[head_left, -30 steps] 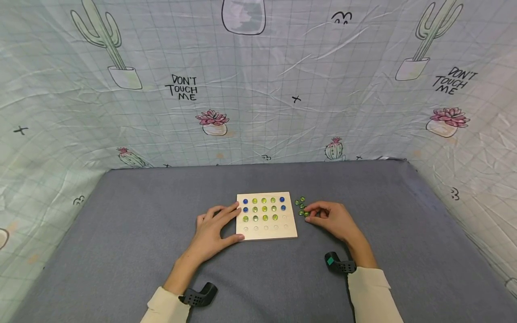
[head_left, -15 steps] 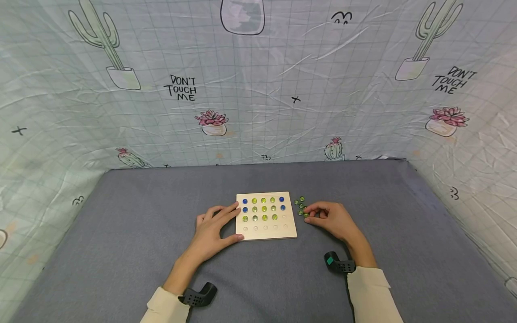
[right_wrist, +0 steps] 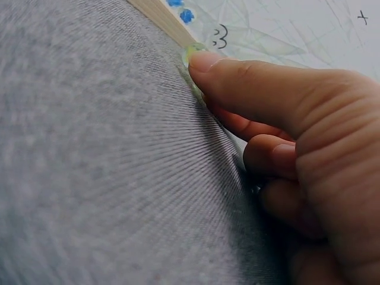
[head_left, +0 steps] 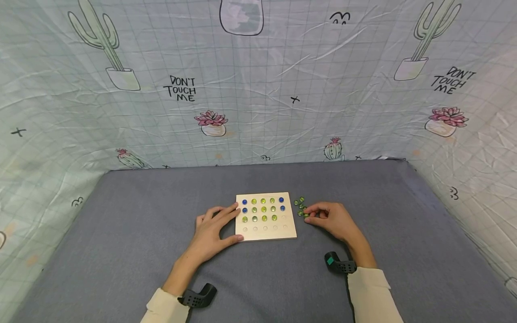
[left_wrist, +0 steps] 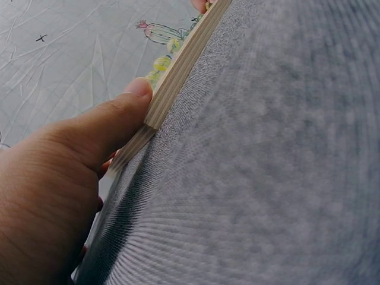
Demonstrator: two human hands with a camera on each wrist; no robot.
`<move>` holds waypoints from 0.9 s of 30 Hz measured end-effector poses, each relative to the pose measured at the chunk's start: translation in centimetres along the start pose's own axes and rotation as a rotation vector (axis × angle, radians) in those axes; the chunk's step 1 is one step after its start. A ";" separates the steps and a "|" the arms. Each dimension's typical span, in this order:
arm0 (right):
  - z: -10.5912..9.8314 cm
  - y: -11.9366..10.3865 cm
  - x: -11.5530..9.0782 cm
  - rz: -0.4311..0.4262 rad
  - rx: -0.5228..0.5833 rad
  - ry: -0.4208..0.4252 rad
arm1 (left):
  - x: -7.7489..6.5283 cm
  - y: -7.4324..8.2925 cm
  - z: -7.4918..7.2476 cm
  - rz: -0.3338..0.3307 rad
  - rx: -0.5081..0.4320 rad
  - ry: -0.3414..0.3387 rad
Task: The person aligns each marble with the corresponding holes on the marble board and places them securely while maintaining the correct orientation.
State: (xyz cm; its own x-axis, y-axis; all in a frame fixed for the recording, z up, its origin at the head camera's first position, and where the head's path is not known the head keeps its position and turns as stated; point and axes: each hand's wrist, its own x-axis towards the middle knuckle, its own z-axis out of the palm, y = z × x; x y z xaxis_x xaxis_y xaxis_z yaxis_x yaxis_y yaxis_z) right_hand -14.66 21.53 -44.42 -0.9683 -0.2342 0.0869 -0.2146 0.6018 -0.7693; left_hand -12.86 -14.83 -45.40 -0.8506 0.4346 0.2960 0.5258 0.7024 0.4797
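Observation:
A pale wooden board [head_left: 269, 233] lies flat on the cloth, with rows of round hollows. Blue marbles [head_left: 244, 202] sit at both ends of its back two rows, green marbles [head_left: 264, 209] between them and along the third row; the front row's hollows are bare. My left hand [head_left: 212, 232] rests against the board's left side, fingers extended and thumb at the near corner. Right of the board, my right hand [head_left: 329, 217] pinches a green marble [right_wrist: 191, 53] between thumb and index finger, low over the cloth. Its other fingers are curled beneath, partly hidden.
Several loose green marbles [head_left: 300, 206] lie between the board and my right hand. Grey cloth [head_left: 258, 278] covers the table. A printed curtain [head_left: 258, 89] rises behind it and along both sides.
Both hands, the board and the marbles keep their places. Only a very slight shift of the whole head view shows.

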 end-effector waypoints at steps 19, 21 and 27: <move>-0.3 -0.7 0.0 0.016 0.095 0.016 | -0.1 0.0 0.2 0.008 -0.004 0.013; -0.2 -0.9 0.0 0.006 0.091 0.019 | -0.1 0.0 0.2 0.004 -0.003 0.007; 0.1 -1.6 0.2 -0.038 0.072 0.018 | -0.1 0.0 0.3 0.008 -0.001 0.014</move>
State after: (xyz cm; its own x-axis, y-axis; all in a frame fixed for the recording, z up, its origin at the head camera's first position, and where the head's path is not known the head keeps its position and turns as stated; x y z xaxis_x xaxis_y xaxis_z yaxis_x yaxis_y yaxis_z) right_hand -14.54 20.47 -43.22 -0.9618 -0.2421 0.1276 -0.2422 0.5362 -0.8086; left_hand -12.79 -14.74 -45.70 -0.8463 0.4322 0.3114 0.5326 0.6985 0.4779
